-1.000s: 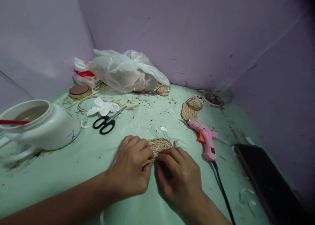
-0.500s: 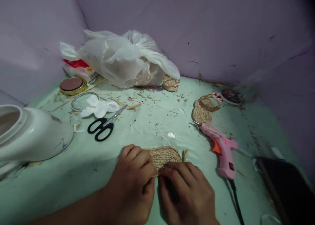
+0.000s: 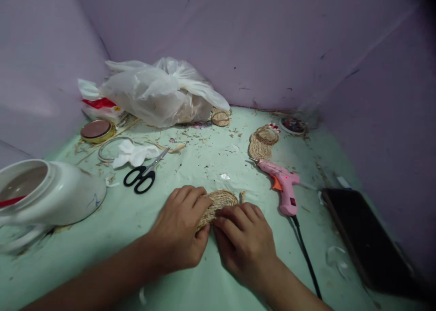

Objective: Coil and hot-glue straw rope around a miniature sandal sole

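An oval sole-shaped piece of coiled jute rope [image 3: 223, 199] lies low over the green tabletop, between my two hands. Around its left part my left hand [image 3: 184, 224] is closed, with the thumb below and the fingers on top. At the near right edge of the coil, the fingertips of my right hand [image 3: 243, 240] pinch together; what exactly they press is partly hidden. A short rope end sticks up just beyond my right fingers. To the right lies a pink glue gun [image 3: 284, 184] with a lit red light, its nozzle by a small woven rope slipper [image 3: 263, 143].
Black-handled scissors [image 3: 145, 172] lie left of centre beside white crumpled material [image 3: 132, 153]. A white jug [image 3: 75, 193] rests on its side at left. Along the back sits a plastic bag [image 3: 160, 93]. A dark phone [image 3: 364, 238] and the glue gun's cord occupy the right side.
The view has shifted, so the tabletop things appear displaced and more of the phone shows. Both hands keep hold of the rope piece, which now looks more tilted.
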Demonstrator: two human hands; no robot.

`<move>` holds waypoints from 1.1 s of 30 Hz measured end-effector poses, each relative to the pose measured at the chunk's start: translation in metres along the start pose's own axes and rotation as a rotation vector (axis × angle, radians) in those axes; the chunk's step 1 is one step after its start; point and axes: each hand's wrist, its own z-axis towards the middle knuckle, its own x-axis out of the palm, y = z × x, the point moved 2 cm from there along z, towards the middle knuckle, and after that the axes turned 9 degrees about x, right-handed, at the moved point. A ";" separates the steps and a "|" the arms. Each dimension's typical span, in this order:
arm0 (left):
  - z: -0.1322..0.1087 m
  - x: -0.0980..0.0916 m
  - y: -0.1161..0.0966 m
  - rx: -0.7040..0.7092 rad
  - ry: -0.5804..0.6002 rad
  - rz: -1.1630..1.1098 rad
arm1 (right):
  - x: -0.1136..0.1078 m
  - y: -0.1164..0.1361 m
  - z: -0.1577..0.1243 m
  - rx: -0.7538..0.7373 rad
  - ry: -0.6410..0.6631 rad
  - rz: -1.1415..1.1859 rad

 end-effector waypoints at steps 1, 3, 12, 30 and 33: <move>0.000 -0.002 0.001 0.028 0.023 -0.006 | 0.000 0.000 0.000 -0.033 0.002 0.008; 0.000 -0.005 0.001 0.055 0.035 -0.008 | 0.002 0.000 0.000 -0.071 0.017 0.025; -0.006 0.001 -0.007 0.021 -0.019 0.083 | 0.007 0.000 -0.005 -0.040 -0.003 -0.033; -0.002 0.003 -0.004 0.097 -0.018 0.108 | 0.006 0.007 0.006 -0.059 -0.019 -0.003; 0.000 0.003 -0.003 0.108 -0.010 0.090 | 0.007 0.006 0.008 -0.030 -0.021 -0.009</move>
